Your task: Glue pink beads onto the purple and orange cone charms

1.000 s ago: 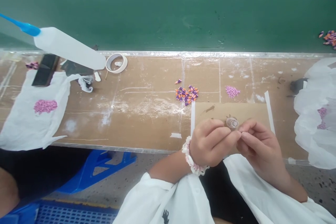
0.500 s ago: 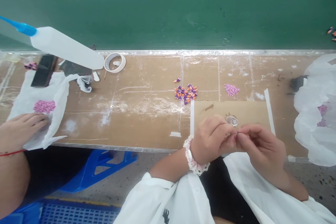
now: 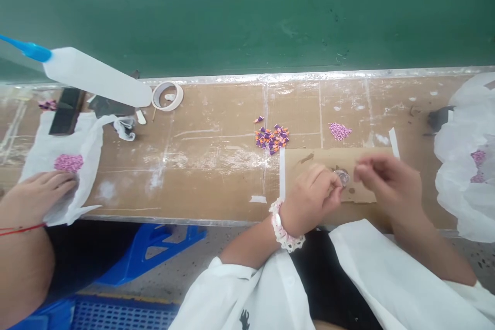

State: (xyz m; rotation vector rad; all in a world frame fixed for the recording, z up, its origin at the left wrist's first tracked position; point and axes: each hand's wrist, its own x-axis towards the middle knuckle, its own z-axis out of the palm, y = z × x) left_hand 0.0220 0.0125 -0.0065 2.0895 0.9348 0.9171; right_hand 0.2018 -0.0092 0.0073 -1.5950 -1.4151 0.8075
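My left hand (image 3: pixel 311 198), with a white frilled scrunchie (image 3: pixel 282 225) on its wrist, is curled over a brown cardboard piece (image 3: pixel 328 161). Its fingertips are at a small clear glass piece (image 3: pixel 342 177), which seems to rest on the cardboard. My right hand (image 3: pixel 386 180) hovers just right of that piece, fingers curled and slightly blurred. Whether either hand pinches something tiny is too small to tell. Above the cardboard lie a heap of purple and orange pieces (image 3: pixel 270 139) and a patch of pink granules (image 3: pixel 340 131).
A co-worker's hand (image 3: pixel 38 196) rests on a white sheet (image 3: pixel 38 149) beside pink granules. A white glue bottle with a blue nozzle (image 3: pixel 88 75) crosses the view above a tape roll (image 3: pixel 167 96). Crumpled white plastic (image 3: pixel 460 185) lies at right, before a green wall (image 3: pixel 247 15).
My right hand has drawn away up and to the right, parting from my left fingertips. The co-worker's hand has come into view at left and shifted slightly.
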